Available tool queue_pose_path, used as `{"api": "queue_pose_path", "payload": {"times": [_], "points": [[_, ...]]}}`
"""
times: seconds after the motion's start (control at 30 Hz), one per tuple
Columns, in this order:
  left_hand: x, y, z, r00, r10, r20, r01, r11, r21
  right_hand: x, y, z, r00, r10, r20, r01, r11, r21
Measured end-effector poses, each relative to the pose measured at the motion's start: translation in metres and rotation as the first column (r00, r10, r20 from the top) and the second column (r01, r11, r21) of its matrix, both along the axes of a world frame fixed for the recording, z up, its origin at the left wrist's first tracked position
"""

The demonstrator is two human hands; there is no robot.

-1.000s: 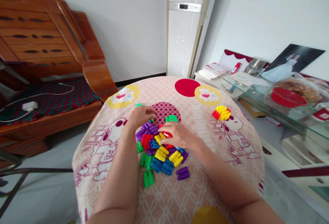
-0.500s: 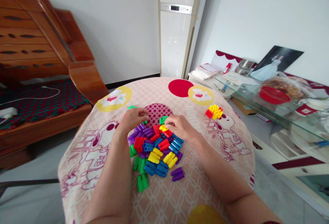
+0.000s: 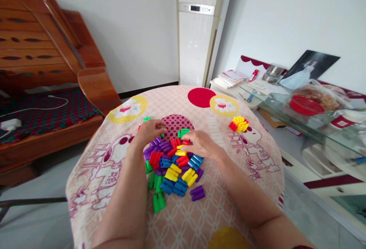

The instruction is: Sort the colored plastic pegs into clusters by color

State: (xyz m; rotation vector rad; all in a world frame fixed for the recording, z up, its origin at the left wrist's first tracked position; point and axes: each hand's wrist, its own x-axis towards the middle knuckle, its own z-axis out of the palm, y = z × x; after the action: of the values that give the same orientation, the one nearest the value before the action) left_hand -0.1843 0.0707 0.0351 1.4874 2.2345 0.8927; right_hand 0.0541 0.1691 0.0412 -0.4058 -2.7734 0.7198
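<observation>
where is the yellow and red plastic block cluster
The cluster sits on the pink patterned tablecloth, right side of the head view, beside the printed dog's head.

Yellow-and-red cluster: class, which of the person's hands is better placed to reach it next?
Probably the right hand: it's nearer the cluster than the left hand, though it's touching a yellow block.

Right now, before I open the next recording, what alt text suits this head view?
A person's right hand touches a yellow twin-tube plastic block at a multicoloured pile of similar blocks; the left hand is by the pile's far left edge. A yellow-and-red block cluster sits apart at right, on the pink patterned tablecloth.
</observation>
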Motion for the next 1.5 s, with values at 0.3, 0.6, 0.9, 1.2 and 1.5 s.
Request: {"api": "queue_pose_path", "payload": {"times": [0.3, 0.6, 0.9, 1.2, 1.5], "points": [[-0.004, 0.0, -0.004, 1.0, -0.004, -0.024, 0.003, 0.999, -0.033, -0.01, -0.016, 0.003, 0.99, 0.128, 0.061, -0.133, 0.986, 0.1], [-0.003, -0.001, -0.001, 1.0, 0.008, -0.011, -0.009, 0.999, -0.052, 0.041, 0.05, 0.028, 0.856, -0.499, 0.134, 0.451, 0.849, 0.275], [-0.003, 0.002, -0.005, 1.0, -0.005, 0.019, 0.006, 0.999, -0.044, 0.095, 0.105, 0.027, 0.485, -0.862, 0.149, 0.782, 0.504, 0.366], [-0.005, 0.003, -0.008, 1.0, -0.01, 0.027, 0.011, 0.999, -0.049, 0.094, 0.113, 0.01, 0.403, -0.875, 0.268, 0.76, 0.483, 0.435], [-0.006, 0.003, -0.008, 1.0, -0.005, 0.03, 0.007, 0.999, -0.051, 0.089, 0.113, 0.007, 0.41, -0.896, 0.17, 0.807, 0.443, 0.39]]}}
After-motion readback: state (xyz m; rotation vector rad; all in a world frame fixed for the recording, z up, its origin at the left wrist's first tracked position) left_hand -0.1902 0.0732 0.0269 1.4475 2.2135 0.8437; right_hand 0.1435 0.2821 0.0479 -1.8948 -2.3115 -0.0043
